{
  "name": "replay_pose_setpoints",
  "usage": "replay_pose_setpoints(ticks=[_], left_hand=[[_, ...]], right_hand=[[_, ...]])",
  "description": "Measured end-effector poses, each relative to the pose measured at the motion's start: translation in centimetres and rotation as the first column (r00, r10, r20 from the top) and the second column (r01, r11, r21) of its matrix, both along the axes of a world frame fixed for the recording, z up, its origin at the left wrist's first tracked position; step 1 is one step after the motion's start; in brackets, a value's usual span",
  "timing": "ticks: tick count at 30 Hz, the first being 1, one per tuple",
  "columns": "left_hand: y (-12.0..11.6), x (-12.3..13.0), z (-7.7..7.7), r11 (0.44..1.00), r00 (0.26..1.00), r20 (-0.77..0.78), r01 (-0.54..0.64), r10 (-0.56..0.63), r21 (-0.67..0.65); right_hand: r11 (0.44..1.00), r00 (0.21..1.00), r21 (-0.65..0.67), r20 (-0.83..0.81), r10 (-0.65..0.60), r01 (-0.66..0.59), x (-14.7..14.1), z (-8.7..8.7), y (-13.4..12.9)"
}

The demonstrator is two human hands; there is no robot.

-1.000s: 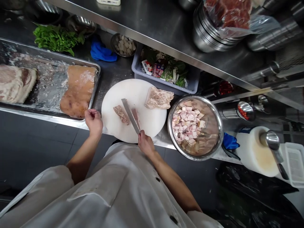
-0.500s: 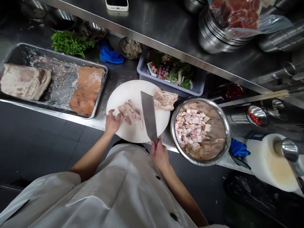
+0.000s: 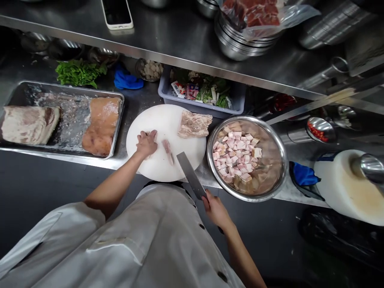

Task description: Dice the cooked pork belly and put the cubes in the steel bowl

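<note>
A white round cutting board (image 3: pixel 168 172) lies at the counter's front edge. My left hand (image 3: pixel 147 145) is over its left half, fingers closed round some pork strips (image 3: pixel 154 134) that are mostly hidden beneath it. In my right hand (image 3: pixel 216 208) is the handle of a cleaver (image 3: pixel 192 176); its wide blade points up and left across the board's lower right edge, apart from the meat. Between hand and blade lies a thin loose pork slice (image 3: pixel 168 151). A larger slab of pork belly (image 3: pixel 195 125) rests at the board's upper right.
Right of the board stands a steel bowl (image 3: pixel 277 180) holding pork cubes (image 3: pixel 237 154). To the left, a metal tray (image 3: pixel 70 150) carries two big pork pieces. Behind are a plastic bin (image 3: pixel 201 105) of scraps, a blue cloth (image 3: pixel 127 78), green leaves (image 3: pixel 79 73) and an overhanging steel shelf (image 3: pixel 168 40).
My left hand has moved from the board's left edge onto the pork strips. The cleaver has come off the board's middle, down and to the right. The camera view has shifted.
</note>
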State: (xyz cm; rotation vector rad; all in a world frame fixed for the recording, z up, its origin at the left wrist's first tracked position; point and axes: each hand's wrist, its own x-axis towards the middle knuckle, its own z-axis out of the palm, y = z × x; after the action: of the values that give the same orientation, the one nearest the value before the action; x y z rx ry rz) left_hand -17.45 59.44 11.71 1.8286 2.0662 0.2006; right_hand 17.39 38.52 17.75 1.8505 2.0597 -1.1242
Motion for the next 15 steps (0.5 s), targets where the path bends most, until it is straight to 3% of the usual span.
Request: replay_pose_setpoints(ticks=[3,5,7,11,13,15], left_hand=[[-2.2,4.4,1.3,0.968,0.978,-0.145,-0.176,0.150,-0.181],[-3.5,7.2,1.8,0.977,0.975,-0.212,-0.102,0.061,-0.185],[-4.4,8.5,2.0,0.983,0.966,-0.232,0.076,-0.114,-0.166],[-4.5,6.0,2.2,0.882,0.869,-0.156,0.453,-0.469,-0.128],[-4.3,3.9,2.2,0.862,0.851,-0.139,0.498,-0.507,-0.095],[-4.6,2.5,2.2,0.901,0.888,-0.156,0.429,-0.434,-0.066]], right_hand=[[0.994,0.994,0.007,0.012,-0.105,0.105,-0.7,-0.7,0.5],[0.992,0.991,0.011,0.044,-0.127,0.127,-1.0,-0.9,1.1],[0.993,0.991,0.018,0.069,-0.118,0.117,-1.1,-1.0,2.0],[0.999,0.994,0.047,0.105,-0.032,0.027,-1.4,-0.7,4.2],[0.998,0.991,0.061,0.129,0.014,-0.022,-2.0,-0.3,5.4],[0.997,0.986,0.053,0.162,0.038,-0.047,-3.1,0.1,6.7]])
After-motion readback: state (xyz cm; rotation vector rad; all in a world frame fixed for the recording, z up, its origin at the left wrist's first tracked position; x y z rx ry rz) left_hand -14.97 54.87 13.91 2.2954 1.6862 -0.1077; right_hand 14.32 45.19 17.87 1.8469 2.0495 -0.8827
